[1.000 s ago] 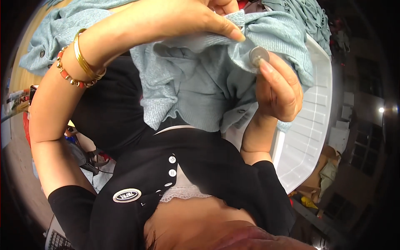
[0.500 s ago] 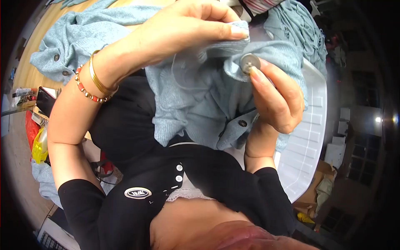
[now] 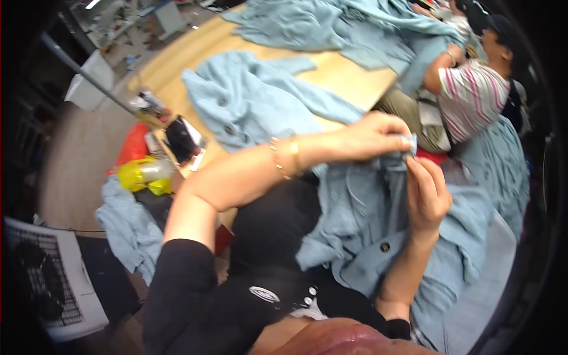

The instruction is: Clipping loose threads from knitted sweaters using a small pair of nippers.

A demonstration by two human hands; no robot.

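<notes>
A light blue knitted cardigan (image 3: 355, 204) hangs from my raised hands and drapes over my lap. My left hand (image 3: 378, 137), with bracelets at the wrist, pinches the garment's edge between thumb and fingers. Right beside it, my right hand (image 3: 429, 192) is closed, thumb and fingertips meeting the same edge. A button was in those fingertips a moment ago; now it is mostly hidden and blurred. Lower on the cardigan front a dark button (image 3: 384, 247) shows, below my right hand.
Another blue cardigan (image 3: 254, 100) lies on the wooden table (image 3: 349, 74), with more blue knitwear (image 3: 296, 23) behind it. A co-worker in a striped top (image 3: 473, 97) sits at far right. A white bin (image 3: 494, 278) stands at right; a phone (image 3: 179, 139) and yellow bag (image 3: 139, 176) are left.
The view has swung, showing more table and a co-worker. My hands have come together: the right one, which held a button apart from the left, now meets it at the cardigan edge.
</notes>
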